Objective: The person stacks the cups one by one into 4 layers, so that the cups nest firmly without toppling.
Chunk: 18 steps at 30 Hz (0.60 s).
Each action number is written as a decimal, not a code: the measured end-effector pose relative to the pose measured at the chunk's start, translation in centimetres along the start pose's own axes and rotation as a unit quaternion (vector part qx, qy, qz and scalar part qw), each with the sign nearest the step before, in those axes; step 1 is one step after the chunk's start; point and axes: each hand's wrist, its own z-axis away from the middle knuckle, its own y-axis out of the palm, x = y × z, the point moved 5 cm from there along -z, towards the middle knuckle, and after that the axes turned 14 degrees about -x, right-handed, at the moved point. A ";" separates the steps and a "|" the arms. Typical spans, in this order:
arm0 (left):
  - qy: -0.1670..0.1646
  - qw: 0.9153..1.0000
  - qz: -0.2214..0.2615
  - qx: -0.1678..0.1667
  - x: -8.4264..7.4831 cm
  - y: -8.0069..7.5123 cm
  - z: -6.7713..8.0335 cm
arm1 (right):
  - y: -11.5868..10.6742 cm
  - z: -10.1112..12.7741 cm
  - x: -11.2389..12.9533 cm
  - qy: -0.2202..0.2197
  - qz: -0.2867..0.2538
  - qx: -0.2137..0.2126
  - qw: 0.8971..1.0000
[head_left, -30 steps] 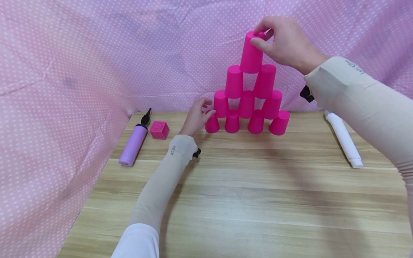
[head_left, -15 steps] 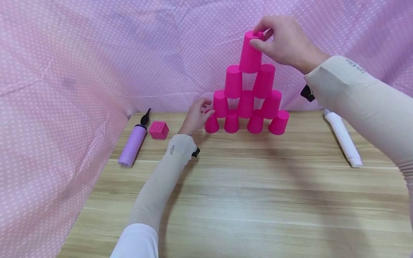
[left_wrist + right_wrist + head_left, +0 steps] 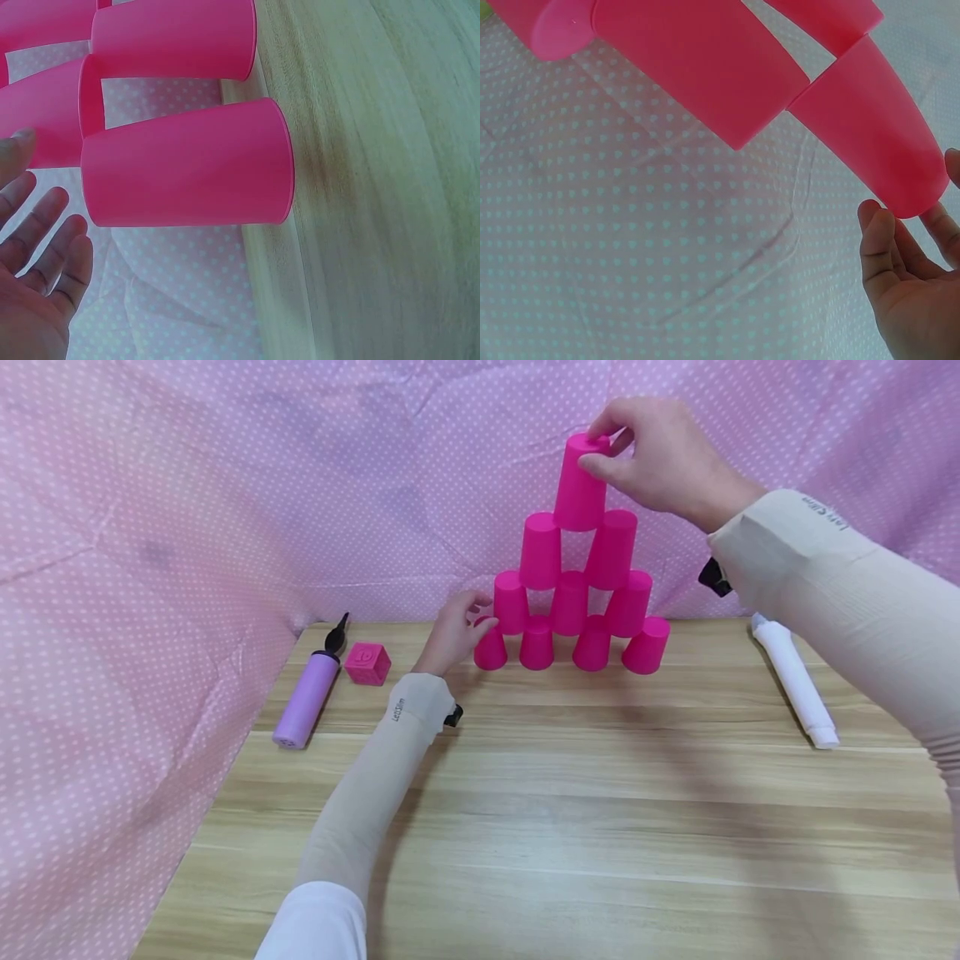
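Pink cups stand upside down in a stepped pyramid at the back of the table, a single top cup (image 3: pixel 580 489) resting over two cups below. My right hand (image 3: pixel 670 460) holds that top cup near its upturned base, thumb on the near side and fingers behind; the right wrist view shows the fingertips (image 3: pixel 877 225) at the cup's end. Low on the pyramid's left side, my left hand (image 3: pixel 453 631) is beside the leftmost bottom cup (image 3: pixel 187 169), fingers apart and loosely bent. Its thumb lies in front of a second-row cup (image 3: pixel 52 112); contact cannot be told.
On the left lie a purple hand pump (image 3: pixel 307 697) with a black nozzle and a pink embossed cube (image 3: pixel 367 663). A white tube (image 3: pixel 795 681) lies at the right. Pink dotted cloth (image 3: pixel 337 485) hangs behind the wooden table (image 3: pixel 555 827).
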 end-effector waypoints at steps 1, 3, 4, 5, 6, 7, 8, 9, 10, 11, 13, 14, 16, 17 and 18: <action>-0.001 1.000 0.000 0.001 0.0 0.0 0.0 | 0.0 0.0 0.0 0.001 0.000 0.000 1.000; -0.004 1.000 -0.001 0.004 0.1 0.1 0.0 | 0.0 0.1 0.1 -0.001 0.000 0.000 1.000; -0.006 1.000 -0.001 0.004 0.1 0.1 0.0 | 0.0 0.1 0.1 -0.002 0.001 0.000 1.000; -0.007 1.000 0.000 0.005 0.1 0.1 0.0 | 0.0 0.1 0.1 -0.002 0.001 0.001 1.000; -0.007 1.000 -0.001 0.005 0.1 0.1 0.0 | 0.0 0.1 0.1 -0.002 0.001 0.001 1.000; -0.008 1.000 0.001 0.005 0.1 0.1 0.0 | 0.0 0.1 0.1 -0.002 0.001 0.001 1.000; -0.009 1.000 0.002 0.005 0.1 0.1 0.0 | 0.0 0.1 0.1 -0.002 0.000 0.002 1.000; -0.009 1.000 0.001 0.006 0.2 0.1 0.0 | 0.0 0.1 0.1 -0.002 -0.001 0.003 1.000; -0.009 1.000 0.002 0.006 0.2 0.1 0.0 | 0.0 0.1 0.1 0.000 -0.001 0.003 1.000; -0.010 1.000 0.001 0.007 0.2 0.1 0.0 | 0.0 0.1 0.1 0.001 -0.002 0.004 1.000; -0.010 1.000 0.000 0.008 0.2 0.1 0.0 | 0.0 0.1 0.0 0.001 -0.003 0.004 1.000; -0.009 1.000 0.002 0.007 0.2 0.1 0.0 | 0.0 0.1 0.0 0.000 -0.003 0.004 1.000; -0.008 1.000 0.005 0.005 0.2 0.0 0.0 | 0.0 0.1 0.0 0.000 -0.003 0.003 1.000; -0.006 1.000 0.006 0.004 0.2 0.0 0.1 | 0.0 0.1 0.0 0.000 -0.003 0.002 1.000; -0.003 1.000 0.009 0.002 0.2 -0.1 0.1 | -0.1 0.1 0.0 -0.001 -0.002 0.002 1.000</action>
